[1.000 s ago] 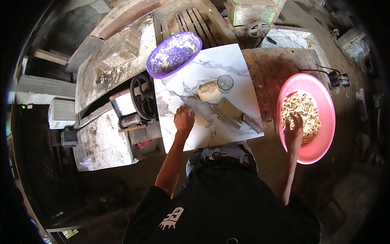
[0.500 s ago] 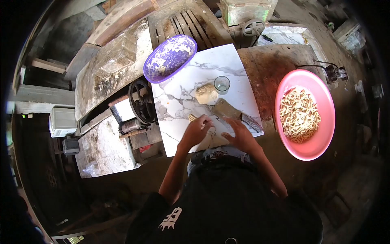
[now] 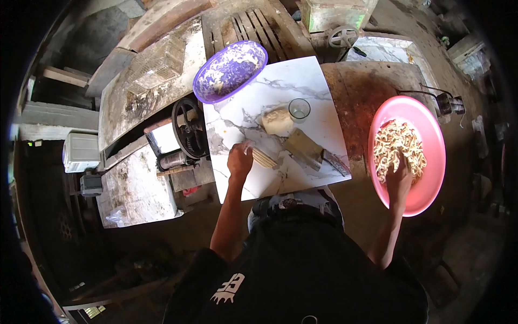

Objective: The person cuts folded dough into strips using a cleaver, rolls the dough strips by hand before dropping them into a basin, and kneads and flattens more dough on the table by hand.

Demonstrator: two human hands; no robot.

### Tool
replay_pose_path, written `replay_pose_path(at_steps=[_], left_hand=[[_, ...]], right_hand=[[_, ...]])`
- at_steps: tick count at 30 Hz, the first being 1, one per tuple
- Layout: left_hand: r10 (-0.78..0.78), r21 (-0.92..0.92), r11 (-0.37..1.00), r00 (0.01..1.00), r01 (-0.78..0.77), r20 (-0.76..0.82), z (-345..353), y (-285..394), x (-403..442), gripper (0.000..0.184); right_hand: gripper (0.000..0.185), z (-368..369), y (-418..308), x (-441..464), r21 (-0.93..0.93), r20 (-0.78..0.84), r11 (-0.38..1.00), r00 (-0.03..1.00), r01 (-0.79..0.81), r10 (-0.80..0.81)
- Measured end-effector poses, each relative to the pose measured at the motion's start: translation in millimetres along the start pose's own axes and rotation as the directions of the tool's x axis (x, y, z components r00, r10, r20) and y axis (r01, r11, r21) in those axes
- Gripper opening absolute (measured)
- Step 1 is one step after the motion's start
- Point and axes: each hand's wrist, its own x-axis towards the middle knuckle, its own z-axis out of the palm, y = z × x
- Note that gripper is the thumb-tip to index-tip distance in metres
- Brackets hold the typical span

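Observation:
My left hand is curled at the upper left end of several pale dough strips lying side by side on the marble-patterned board. Its fingertips are partly hidden, but they seem closed on the ends of the strips. My right hand reaches into a pink basin, with fingers stretched out over a heap of small twisted dough pieces. A cleaver with a patterned handle rests flat on the board, right of the strips. Above it are a lump of dough and a drinking glass.
A purple basin, smeared with pale dough, overlaps the board's far left corner. Left of the board stands a machine with a black handwheel. A brown wooden table extends to the right, and a second wheel is behind.
My right hand has moved from the board, beside the cleaver, into the pink basin. My left hand has shifted left to the end of the dough strips, which are now more visible.

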Motion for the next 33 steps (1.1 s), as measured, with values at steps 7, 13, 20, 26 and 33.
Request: replay_pose_path(at_steps=[7,13,20,26,33], left_hand=[[0.063,0.121,0.99,0.995,-0.073,0.081,6,3,3,0.019],[0.175,0.234,0.953,0.98,-0.192,0.094,8,1,6,0.017],[0.1,0.014,0.994,0.97,-0.106,0.223,2,-1,4,0.021],[0.063,-0.083,0.995,0.977,-0.047,0.205,8,-10,7,0.025],[0.168,-0.283,0.958,0.899,-0.051,0.405,-33,60,-19,0.024]], right_hand=[[0.048,10,13,-13,-0.089,-0.051,0.995,0.998,-0.04,0.036],[0.045,25,-43,-22,0.259,0.125,0.962,0.991,-0.084,0.053],[0.046,19,-87,-19,0.411,0.243,0.912,0.965,-0.013,-0.096],[0.04,29,-93,-23,0.487,0.211,0.868,0.952,0.094,-0.221],[0.038,41,-105,-25,0.622,0.351,0.779,0.861,0.08,-0.368]])
